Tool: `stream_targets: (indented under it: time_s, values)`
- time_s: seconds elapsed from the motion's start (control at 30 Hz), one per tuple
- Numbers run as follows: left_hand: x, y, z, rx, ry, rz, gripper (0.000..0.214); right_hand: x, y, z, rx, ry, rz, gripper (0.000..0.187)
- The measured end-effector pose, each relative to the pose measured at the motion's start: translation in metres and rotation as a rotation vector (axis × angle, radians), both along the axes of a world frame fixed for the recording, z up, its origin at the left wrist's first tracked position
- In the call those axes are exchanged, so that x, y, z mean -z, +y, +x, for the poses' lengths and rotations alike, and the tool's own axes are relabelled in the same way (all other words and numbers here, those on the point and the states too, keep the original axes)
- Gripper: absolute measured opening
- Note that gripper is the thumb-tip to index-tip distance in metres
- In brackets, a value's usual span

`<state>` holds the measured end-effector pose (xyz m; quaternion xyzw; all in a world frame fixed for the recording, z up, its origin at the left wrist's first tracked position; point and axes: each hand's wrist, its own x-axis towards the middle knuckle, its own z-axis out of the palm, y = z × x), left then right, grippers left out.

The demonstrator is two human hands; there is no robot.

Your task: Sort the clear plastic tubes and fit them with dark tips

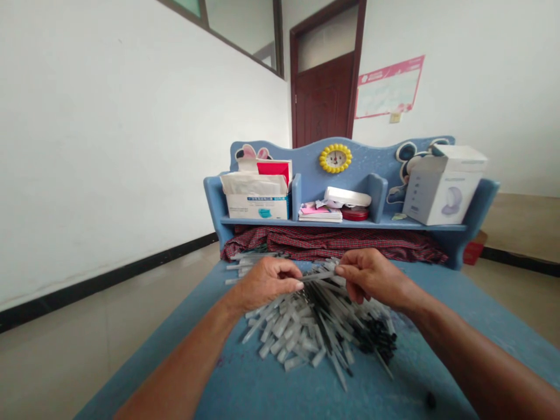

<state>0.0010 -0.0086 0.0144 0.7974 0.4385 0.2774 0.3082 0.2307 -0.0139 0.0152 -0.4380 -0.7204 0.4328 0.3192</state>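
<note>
A heap of clear plastic pen tubes (301,332) with several black pieces (380,341) mixed in lies on the blue desk (262,385). Over the heap, my left hand (265,283) and my right hand (371,274) both pinch the ends of one thin tube (317,276), held level between them. Both hands have fingers curled closed. A second row of tubes (245,262) lies at the far left of the heap.
A red checked cloth (336,242) lies across the back of the desk. The blue shelf (341,224) holds a tissue box (258,201), papers, a red tin, a white carton (441,186) and a yellow clock (335,158). A brown door (324,99) stands behind.
</note>
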Motion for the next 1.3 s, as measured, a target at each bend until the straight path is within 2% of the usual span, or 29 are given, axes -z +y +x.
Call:
stream_targets:
  time_s: [0.13, 0.33, 0.5, 0.57, 0.7, 0.83, 1.03, 1.17, 1.3]
  values:
    - [0.001, 0.001, -0.001, -0.002, -0.005, 0.0, 0.021, 0.002, 0.001, 0.001, -0.014, 0.021, 0.015, 0.013]
    - [0.002, 0.002, -0.002, -0.004, -0.003, 0.012, 0.021, 0.006, 0.003, 0.001, 0.045, -0.128, 0.162, 0.031]
    - [0.002, 0.003, -0.003, -0.007, -0.004, 0.017, 0.021, 0.006, 0.004, 0.001, -0.005, 0.036, 0.056, 0.014]
    - [0.003, 0.003, -0.004, -0.008, -0.006, 0.014, 0.021, 0.006, 0.005, 0.001, 0.002, 0.018, 0.041, 0.023]
    - [0.005, 0.005, -0.005, -0.001, -0.002, 0.016, 0.02, 0.008, 0.005, 0.001, 0.045, -0.101, 0.094, 0.03]
    - [0.005, 0.005, -0.005, -0.006, 0.007, 0.02, 0.019, 0.008, 0.005, 0.001, 0.013, 0.007, 0.034, 0.017]
    - [0.004, 0.004, -0.004, -0.003, 0.004, 0.01, 0.021, 0.01, 0.006, -0.001, 0.04, -0.049, 0.042, 0.033]
    - [0.003, 0.003, -0.004, 0.001, 0.017, 0.033, 0.02, 0.009, 0.005, -0.001, 0.041, 0.016, 0.033, 0.021]
    - [0.004, 0.003, -0.003, 0.006, 0.026, 0.035, 0.021, 0.011, 0.005, -0.001, 0.04, -0.018, 0.013, 0.027]
